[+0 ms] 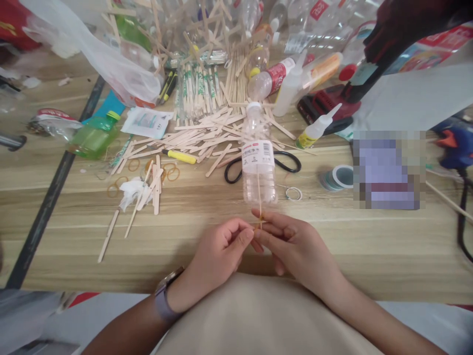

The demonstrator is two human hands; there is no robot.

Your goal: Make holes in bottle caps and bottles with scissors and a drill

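Close to the table's front edge, my right hand pinches a thin wooden stick near its lower end. A small yellowish rubber band shows on the stick between the fingers. My left hand is closed, thumb against index finger, at what looks like the same band; the fingertips hide part of it. Just beyond the hands is a clear plastic bottle with a white label and white cap, and the stick's upper part overlaps it in view. Black-handled scissors lie partly hidden by the bottle.
Loose craft sticks are heaped behind the bottle. Rubber bands and a yellow cutter lie left. Right are a glue bottle, a wire spool and a cordless drill. A green bottle lies far left.
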